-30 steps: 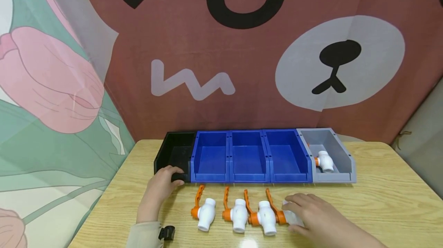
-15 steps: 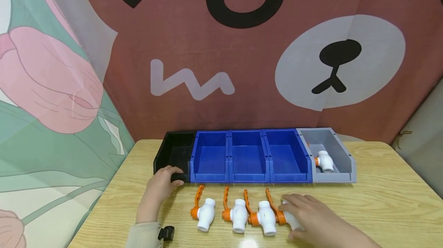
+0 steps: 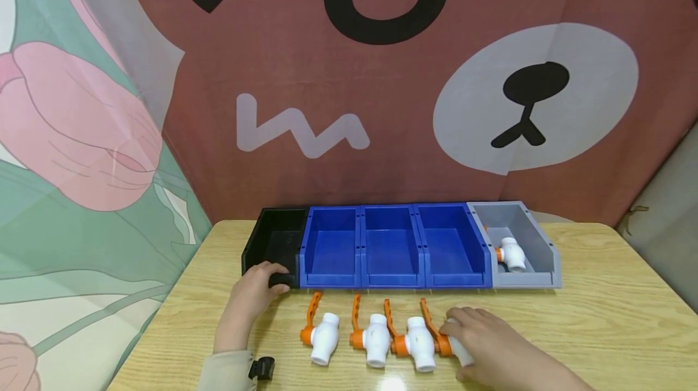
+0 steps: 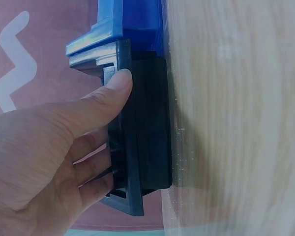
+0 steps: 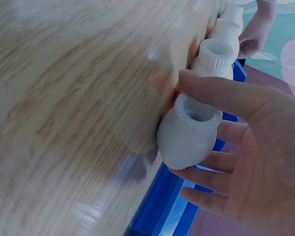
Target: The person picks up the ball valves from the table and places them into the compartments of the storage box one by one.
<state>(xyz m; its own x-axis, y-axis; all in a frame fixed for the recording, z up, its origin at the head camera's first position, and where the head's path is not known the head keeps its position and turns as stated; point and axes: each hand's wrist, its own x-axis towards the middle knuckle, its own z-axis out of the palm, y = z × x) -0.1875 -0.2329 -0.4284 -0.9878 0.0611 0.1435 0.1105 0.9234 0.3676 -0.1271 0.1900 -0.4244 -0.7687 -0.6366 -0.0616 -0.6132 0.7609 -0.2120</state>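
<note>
the left hand (image 3: 252, 290) grips a black bin (image 3: 279, 242) by its front edge; the right hand (image 3: 488, 342) grasps the rightmost white valve (image 5: 184, 138) of four.

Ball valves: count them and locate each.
5 visible: three ball valves on the table, one in the right hand, one in the gray bin, where an orange bit suggests another, partly hidden.

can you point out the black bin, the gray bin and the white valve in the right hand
Black bin (image 3: 283, 244): head view, on its bare inner floor.
Gray bin (image 3: 526, 281): head view, on its front wall.
Held white valve (image 5: 184, 136): right wrist view, on its rounded body.
</note>
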